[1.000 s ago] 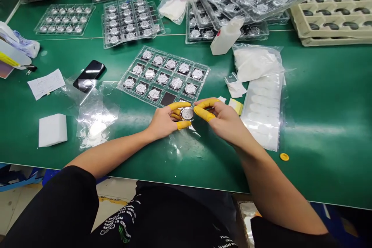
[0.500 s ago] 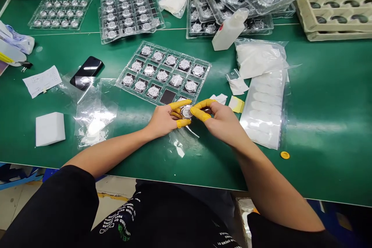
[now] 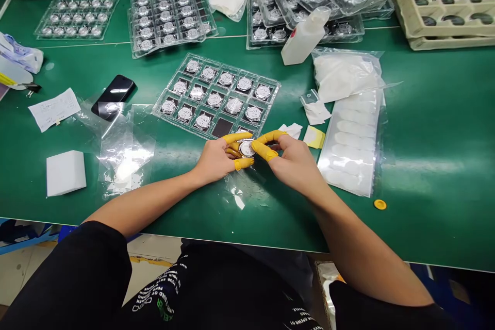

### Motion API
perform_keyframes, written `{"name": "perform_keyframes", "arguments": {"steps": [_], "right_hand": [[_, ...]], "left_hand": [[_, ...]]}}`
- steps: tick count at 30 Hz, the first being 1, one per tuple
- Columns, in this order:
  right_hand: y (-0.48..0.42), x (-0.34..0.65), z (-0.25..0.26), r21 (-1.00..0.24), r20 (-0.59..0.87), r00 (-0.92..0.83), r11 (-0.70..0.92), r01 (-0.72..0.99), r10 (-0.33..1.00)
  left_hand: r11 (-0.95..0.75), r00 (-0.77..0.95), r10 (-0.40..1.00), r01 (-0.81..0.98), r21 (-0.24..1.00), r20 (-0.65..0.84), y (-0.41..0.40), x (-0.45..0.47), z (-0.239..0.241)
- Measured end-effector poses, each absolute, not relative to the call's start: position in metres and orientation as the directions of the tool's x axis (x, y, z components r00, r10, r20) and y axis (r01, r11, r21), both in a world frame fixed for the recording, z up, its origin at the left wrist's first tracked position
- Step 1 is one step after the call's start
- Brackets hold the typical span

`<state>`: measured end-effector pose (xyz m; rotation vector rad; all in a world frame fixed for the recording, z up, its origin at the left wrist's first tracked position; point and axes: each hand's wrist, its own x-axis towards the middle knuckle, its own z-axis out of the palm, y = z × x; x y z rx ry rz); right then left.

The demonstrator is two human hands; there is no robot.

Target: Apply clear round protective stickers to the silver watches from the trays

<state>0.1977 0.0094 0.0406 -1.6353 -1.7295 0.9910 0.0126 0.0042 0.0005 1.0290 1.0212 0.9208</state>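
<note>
A round silver watch head [image 3: 246, 148] with a pale dial faces up in front of me. The fingers of my left hand [image 3: 218, 160], in yellow finger cots, are closed around its left side. At its right edge is my right hand [image 3: 294, 157], also in yellow cots, with thumb and forefinger pinched against it. Just beyond my hands lies a clear plastic tray [image 3: 216, 94] of similar watch heads on dark pads. One front compartment [image 3: 222, 128] shows only its dark pad. Clear film [image 3: 240, 193] lies on the table below my hands.
More filled trays [image 3: 166, 18] stand at the back, with a white bottle [image 3: 304, 38] by the right stack. A phone [image 3: 114, 95], plastic bags [image 3: 126, 149] and a white block [image 3: 66, 173] lie left. On the right are a packet of white pieces [image 3: 350, 139] and a loose yellow finger cot [image 3: 380, 204].
A thin white strip that hung below the watch head no longer shows. Both hands keep hold of the watch head with little movement. The view has shifted slightly.
</note>
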Motion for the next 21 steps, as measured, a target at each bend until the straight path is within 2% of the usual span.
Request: {"name": "perform_keyframes", "arguments": {"steps": [7, 16, 18, 21], "right_hand": [[0.009, 0.197, 0.041, -0.807, -0.084, -0.098, -0.010, 0.590, 0.992], [0.007, 0.195, 0.043, -0.825, -0.146, -0.087, -0.073, 0.560, 0.985], [0.013, 0.202, 0.043, -0.858, -0.098, -0.029, -0.070, 0.509, 0.995], [0.029, 0.222, 0.044, -0.945, 0.020, 0.179, -0.040, 0.324, 0.984]], "left_hand": [[0.245, 0.253, 0.944, -0.109, 0.963, -0.211, 0.004, 0.013, 0.000], [0.249, 0.257, 0.942, -0.114, 0.962, -0.214, 0.004, 0.013, 0.000], [0.244, 0.249, 0.945, -0.098, 0.965, -0.214, 0.004, 0.013, 0.000], [0.226, 0.252, 0.946, -0.067, 0.972, -0.203, 0.004, 0.013, -0.001]]}}
